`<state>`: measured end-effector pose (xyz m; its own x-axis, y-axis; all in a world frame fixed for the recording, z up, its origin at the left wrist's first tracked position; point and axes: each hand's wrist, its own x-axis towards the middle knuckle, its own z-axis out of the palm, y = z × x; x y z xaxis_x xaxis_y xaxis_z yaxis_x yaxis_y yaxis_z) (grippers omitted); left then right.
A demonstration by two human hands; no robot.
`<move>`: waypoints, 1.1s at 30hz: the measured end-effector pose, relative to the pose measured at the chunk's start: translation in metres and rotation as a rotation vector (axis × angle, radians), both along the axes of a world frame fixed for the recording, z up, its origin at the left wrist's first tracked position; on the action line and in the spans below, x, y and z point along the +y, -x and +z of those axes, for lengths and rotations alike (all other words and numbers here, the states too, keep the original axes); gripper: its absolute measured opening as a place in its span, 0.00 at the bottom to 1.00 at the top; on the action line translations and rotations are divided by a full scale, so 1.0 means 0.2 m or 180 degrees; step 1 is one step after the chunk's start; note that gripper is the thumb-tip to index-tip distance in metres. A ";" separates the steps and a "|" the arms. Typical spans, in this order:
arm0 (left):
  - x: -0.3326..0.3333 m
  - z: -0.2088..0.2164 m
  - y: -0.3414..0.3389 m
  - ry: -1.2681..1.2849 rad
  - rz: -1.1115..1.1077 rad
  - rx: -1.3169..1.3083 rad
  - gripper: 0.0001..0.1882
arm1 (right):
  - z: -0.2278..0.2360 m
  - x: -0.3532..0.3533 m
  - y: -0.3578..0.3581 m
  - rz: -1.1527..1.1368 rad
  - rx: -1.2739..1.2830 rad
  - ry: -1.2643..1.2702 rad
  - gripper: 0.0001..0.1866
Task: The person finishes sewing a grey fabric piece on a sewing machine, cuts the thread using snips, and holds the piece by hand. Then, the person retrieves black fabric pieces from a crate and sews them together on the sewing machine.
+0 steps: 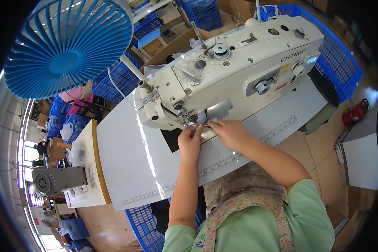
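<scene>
Head view of a sewing station. Both hands meet just below the needle of the white sewing machine [235, 63]: the left hand [190, 140] pinches the edge of a dark fabric piece [172, 138], which extends leftward from the fingers across the white table [130, 168]; the right hand [230, 132], equally near, presses it flat, fingers extended. Blue crates [340, 54] behind the machine; contents cannot be told.

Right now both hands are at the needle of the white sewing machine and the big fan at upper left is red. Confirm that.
Not quite. The fan is blue, not red, as the head view shows. The rest holds: the left hand and right hand are both at the needle area of the white sewing machine.
</scene>
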<state>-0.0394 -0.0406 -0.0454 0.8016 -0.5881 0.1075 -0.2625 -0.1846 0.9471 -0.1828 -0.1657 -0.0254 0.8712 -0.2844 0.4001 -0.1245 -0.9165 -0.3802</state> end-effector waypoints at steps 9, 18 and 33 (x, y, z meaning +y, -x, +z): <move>0.49 0.43 0.15 -0.1630 -0.2250 -0.1284 0.07 | 0.07 -0.34 0.52 -0.0679 0.0686 -0.0134 0.22; 0.70 0.54 0.16 -0.3807 -0.2894 -0.1894 0.14 | 0.24 -0.29 0.42 0.0402 0.0089 0.0545 0.20; 0.27 0.34 -0.15 -0.2146 -0.1987 -0.4606 0.24 | 0.13 -0.10 -0.27 0.0934 0.0496 0.1956 0.08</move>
<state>-0.0099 0.0125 0.0223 -0.0689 -0.9922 0.1039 -0.9518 0.0342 -0.3047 -0.1288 -0.1857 0.0009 0.9377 0.2094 0.2772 0.1502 -0.9639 0.2200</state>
